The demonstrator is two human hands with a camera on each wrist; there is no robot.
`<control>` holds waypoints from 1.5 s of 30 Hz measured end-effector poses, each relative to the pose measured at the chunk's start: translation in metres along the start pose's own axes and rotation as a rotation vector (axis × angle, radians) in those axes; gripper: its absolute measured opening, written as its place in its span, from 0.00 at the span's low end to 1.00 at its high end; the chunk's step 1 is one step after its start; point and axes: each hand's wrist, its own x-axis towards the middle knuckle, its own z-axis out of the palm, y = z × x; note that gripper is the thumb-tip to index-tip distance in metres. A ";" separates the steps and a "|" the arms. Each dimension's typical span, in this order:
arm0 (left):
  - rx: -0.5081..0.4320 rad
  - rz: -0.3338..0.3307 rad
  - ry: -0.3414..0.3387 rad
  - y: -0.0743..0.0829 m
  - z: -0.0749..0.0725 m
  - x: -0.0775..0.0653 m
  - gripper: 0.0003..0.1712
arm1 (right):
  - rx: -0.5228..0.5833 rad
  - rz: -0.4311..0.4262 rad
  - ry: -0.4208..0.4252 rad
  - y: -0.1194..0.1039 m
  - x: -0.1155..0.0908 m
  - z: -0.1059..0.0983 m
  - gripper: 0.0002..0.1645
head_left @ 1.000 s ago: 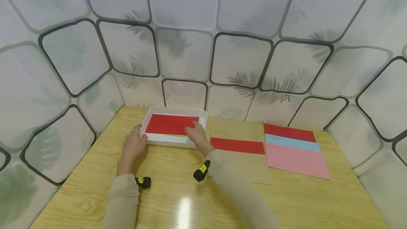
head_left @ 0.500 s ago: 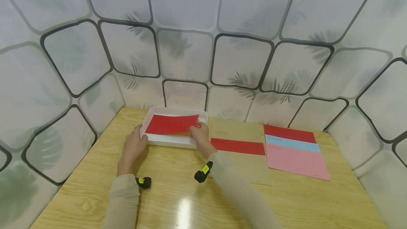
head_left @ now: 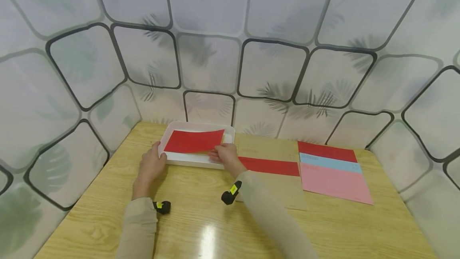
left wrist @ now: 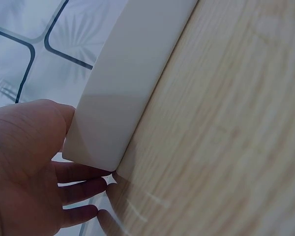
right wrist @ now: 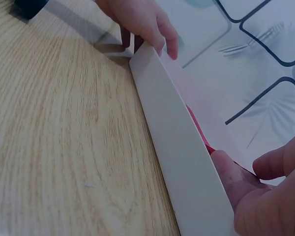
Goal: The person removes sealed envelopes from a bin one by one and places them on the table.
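A white tray (head_left: 194, 162) stands near the back of the table with a red envelope (head_left: 190, 141) in it. My left hand (head_left: 151, 164) grips the tray's front left corner, thumb at the rim and fingers along the outside, as the left wrist view shows (left wrist: 27, 167). At the tray's right end, my right hand (head_left: 227, 156) pinches the red envelope near its lower right corner. That end of the envelope curves up, and a strip of tan paper (head_left: 205, 153) shows beneath it. In the right wrist view, the red edge runs between the digits of my right hand (right wrist: 265, 191).
Right of the tray lie tan envelopes (head_left: 266, 147) with a red envelope (head_left: 269, 166) among them. Farther right, red (head_left: 327, 151), light blue (head_left: 330, 162) and pink envelopes (head_left: 334, 181) overlap. A patterned curtain (head_left: 205, 63) surrounds the wooden table (head_left: 194, 219).
My right hand has moved from on top of the red envelope to its lower right corner, and the envelope's right end has risen. My left hand stays on the tray.
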 end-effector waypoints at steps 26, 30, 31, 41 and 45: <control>0.008 -0.010 -0.019 -0.002 0.000 0.002 0.36 | -0.015 -0.221 0.098 -0.003 -0.001 -0.011 0.25; 0.014 -0.006 -0.017 -0.001 -0.001 0.002 0.36 | 0.016 -0.225 0.095 -0.004 -0.003 -0.020 0.26; 0.013 -0.008 -0.018 -0.001 -0.001 0.002 0.36 | 0.030 -0.219 0.098 -0.004 -0.004 -0.022 0.27; 0.012 -0.004 -0.019 -0.001 -0.001 0.000 0.36 | 0.110 -0.207 0.130 -0.012 -0.012 -0.047 0.26; 0.016 -0.001 -0.015 -0.001 -0.001 0.001 0.36 | 0.148 -0.229 0.119 -0.016 -0.015 -0.061 0.25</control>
